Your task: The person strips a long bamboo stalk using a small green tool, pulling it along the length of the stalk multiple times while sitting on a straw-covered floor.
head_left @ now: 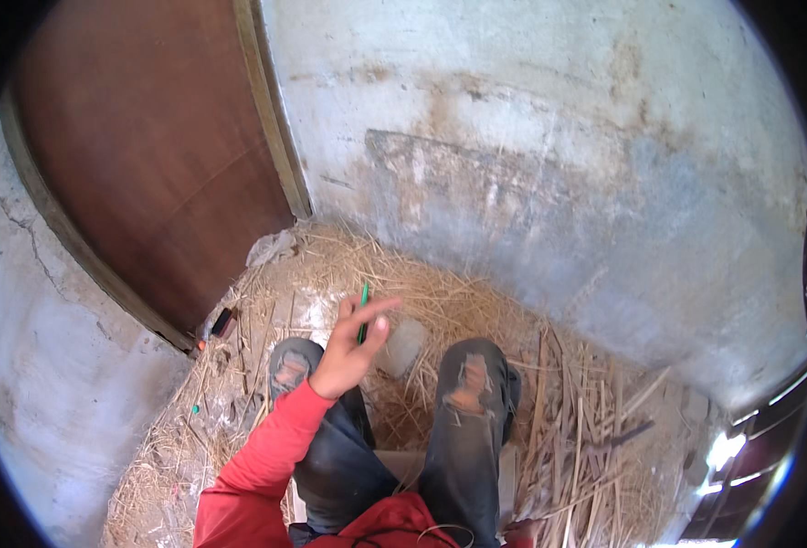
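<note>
My left hand (348, 352), in a red sleeve, is raised above my left knee. Its index finger and thumb stretch out to the right. A slim green and dark stick-like tool (364, 301) stands upright among the fingers, its green end above them and its darker part below; its kind does not show. The other fingers are mostly hidden. Only a scrap of red cloth, perhaps the other sleeve, shows at the lower edge, and my right hand is out of sight. A thin pale strip (453, 527) curves over my lap.
My knees in torn dark jeans (463, 447) frame a straw-strewn floor (440, 297) and a pale flat stone-like piece (401, 347). Split sticks (577, 438) lie to the right. A brown door (157, 146) and a stained wall (531, 183) stand ahead; a small dark-red object (224, 322) lies near the door.
</note>
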The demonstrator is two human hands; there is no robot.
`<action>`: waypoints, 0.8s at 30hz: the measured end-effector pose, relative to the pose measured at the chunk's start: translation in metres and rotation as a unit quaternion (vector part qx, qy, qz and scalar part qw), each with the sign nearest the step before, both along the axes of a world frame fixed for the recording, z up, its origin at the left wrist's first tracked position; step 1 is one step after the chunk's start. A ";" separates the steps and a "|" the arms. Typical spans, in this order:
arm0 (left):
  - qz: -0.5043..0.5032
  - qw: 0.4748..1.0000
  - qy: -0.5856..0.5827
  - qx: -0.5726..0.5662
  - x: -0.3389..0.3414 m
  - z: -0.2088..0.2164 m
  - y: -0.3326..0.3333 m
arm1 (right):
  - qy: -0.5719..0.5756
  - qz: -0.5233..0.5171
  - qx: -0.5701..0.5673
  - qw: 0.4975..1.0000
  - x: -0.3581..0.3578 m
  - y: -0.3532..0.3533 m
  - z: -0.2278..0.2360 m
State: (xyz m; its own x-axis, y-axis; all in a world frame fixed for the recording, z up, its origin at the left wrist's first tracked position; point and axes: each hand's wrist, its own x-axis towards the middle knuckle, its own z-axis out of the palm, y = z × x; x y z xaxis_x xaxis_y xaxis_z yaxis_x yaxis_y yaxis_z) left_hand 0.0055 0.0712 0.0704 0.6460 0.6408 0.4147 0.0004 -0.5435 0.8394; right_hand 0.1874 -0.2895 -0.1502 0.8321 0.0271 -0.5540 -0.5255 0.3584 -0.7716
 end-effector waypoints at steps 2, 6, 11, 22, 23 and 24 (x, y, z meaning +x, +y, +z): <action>-0.024 0.991 0.042 -0.125 -0.013 -0.024 -0.001 | -0.003 -0.067 0.022 0.998 0.050 -0.015 0.012; -0.083 0.988 0.013 -0.130 0.006 -0.033 0.002 | -0.132 -0.138 0.194 0.962 0.122 -0.014 0.084; -0.111 0.967 -0.015 -0.229 0.045 -0.033 -0.002 | -0.184 0.140 0.205 0.951 0.040 0.129 0.174; -0.086 0.944 -0.119 -0.294 0.033 -0.060 0.013 | -0.541 0.588 -0.044 0.600 -0.018 0.252 0.158; -0.097 0.935 -0.134 -0.315 0.033 -0.054 0.010 | -0.565 0.563 -0.059 0.600 -0.011 0.256 0.159; -0.108 0.926 -0.148 -0.329 0.032 -0.051 0.011 | -0.492 0.577 -0.058 0.650 -0.005 0.265 0.171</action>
